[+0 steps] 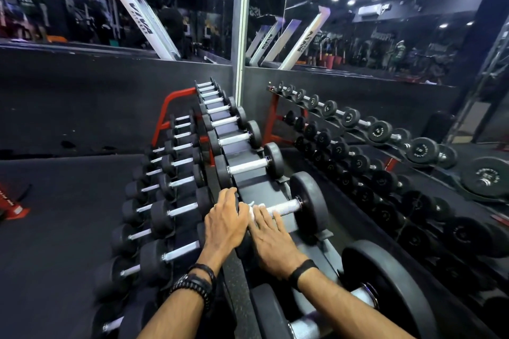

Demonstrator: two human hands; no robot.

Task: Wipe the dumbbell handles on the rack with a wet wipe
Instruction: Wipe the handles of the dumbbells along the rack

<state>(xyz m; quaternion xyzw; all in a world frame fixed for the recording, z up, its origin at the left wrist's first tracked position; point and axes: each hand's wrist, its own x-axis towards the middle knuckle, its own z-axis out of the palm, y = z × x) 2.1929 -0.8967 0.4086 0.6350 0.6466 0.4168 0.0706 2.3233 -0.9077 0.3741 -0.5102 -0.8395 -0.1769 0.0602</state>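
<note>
From the head camera, you are looking down along the top tier of a dumbbell rack (249, 170) that runs away from you toward a mirrored wall (358, 22). Your left hand (224, 221) rests on the near-left head of a dumbbell (308, 202) on that top tier, its fingers curled over the head's edge and gripping it. Your right hand (271, 237) lies just beside it, touching it, with the fingers stretched forward and pressing a white wet wipe (254, 208) onto the left end of the dumbbell handle (285, 208); only a small bunched part of the wipe shows between the two hands, and whether your thumb closes under the handle is hidden. The rest of the handle, bare and pale, runs to the right into the big black head. Dark bands circle your left wrist (197, 282), and a single black band sits on your right wrist (303, 270). A larger dumbbell (385, 283) lies nearest you on the same tier, under your right forearm. Further dumbbells line the tier beyond, and a lower tier (170, 195) of them runs along the left. The mirror on the right reflects the rows.
</note>
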